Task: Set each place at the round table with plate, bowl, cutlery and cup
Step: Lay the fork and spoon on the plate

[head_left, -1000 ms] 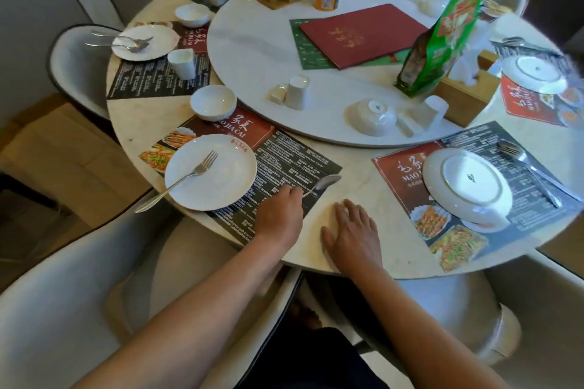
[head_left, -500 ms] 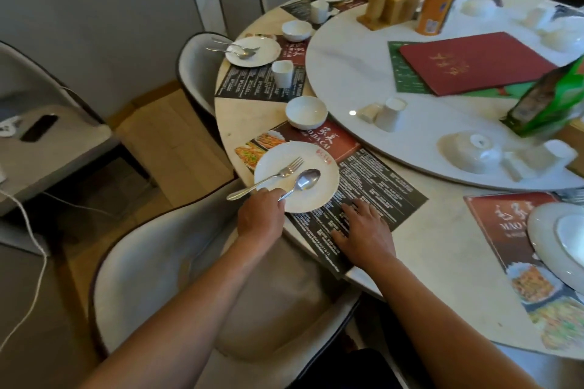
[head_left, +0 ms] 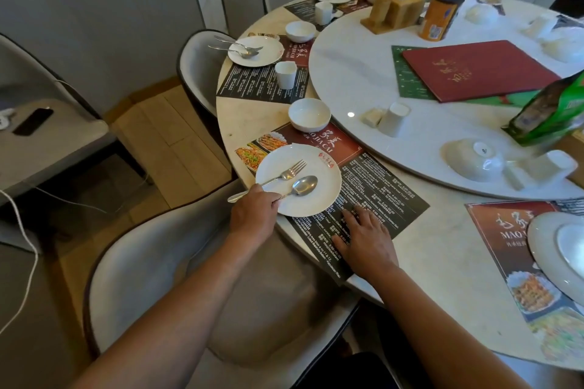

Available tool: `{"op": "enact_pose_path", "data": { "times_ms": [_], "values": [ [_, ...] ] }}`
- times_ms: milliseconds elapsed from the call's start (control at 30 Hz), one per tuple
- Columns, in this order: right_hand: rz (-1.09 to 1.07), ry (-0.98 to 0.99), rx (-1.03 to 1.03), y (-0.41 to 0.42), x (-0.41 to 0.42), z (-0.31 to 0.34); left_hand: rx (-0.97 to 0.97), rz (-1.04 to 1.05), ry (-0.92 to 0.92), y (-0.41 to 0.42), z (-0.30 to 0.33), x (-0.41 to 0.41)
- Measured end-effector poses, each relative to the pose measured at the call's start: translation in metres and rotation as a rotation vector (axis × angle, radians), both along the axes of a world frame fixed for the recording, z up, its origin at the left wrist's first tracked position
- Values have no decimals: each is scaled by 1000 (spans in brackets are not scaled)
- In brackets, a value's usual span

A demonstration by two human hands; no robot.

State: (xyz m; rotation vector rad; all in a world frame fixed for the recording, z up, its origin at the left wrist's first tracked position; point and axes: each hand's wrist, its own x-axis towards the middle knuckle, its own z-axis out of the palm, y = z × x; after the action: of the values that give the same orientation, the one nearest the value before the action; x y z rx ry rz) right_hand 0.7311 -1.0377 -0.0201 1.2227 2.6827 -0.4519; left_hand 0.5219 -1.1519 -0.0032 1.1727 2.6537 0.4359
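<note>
Two hands work at the nearest place on the round surface (head_left: 442, 249). The left hand (head_left: 252, 213) sits at the near rim of a white plate (head_left: 316, 199), its fingers curled on the handle of a spoon (head_left: 301, 185) whose bowl lies on the plate. A fork (head_left: 284, 174) lies beside the spoon, tines up on the plate, handle sticking out past the rim toward the left hand. The right hand (head_left: 363, 235) lies flat, fingers straight and spread, pressing on the dark paper mat (head_left: 379, 186) under the plate. A white bowl (head_left: 309, 115) stands upright at the far end of that mat, just beside the raised turntable (head_left: 363, 73).

On the turntable, near its edge, a white cup (head_left: 395, 119) stands upside down, and further right an overturned bowl (head_left: 472, 158) lies next to another cup (head_left: 551, 165) on its side. A red menu folder (head_left: 477, 71), an orange canister (head_left: 439, 19) and a wooden holder (head_left: 395, 11) are also on the turntable.

The next place to the left has a plate with cutlery (head_left: 256, 50), an upright cup (head_left: 286, 74) and a bowl (head_left: 300, 31). At the right edge, an upside-down plate (head_left: 556, 249) rests on another mat (head_left: 512, 249).
</note>
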Motion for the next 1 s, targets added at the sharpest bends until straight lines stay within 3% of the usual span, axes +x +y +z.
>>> {"op": "enact_pose_path", "data": {
  "times_ms": [800, 1000],
  "values": [
    [70, -59, -52, 10, 3, 13, -52, 40, 91, -4, 8, 10],
    [85, 14, 28, 41, -8, 32, 71, -88, 165, 29, 24, 21]
  ]
}}
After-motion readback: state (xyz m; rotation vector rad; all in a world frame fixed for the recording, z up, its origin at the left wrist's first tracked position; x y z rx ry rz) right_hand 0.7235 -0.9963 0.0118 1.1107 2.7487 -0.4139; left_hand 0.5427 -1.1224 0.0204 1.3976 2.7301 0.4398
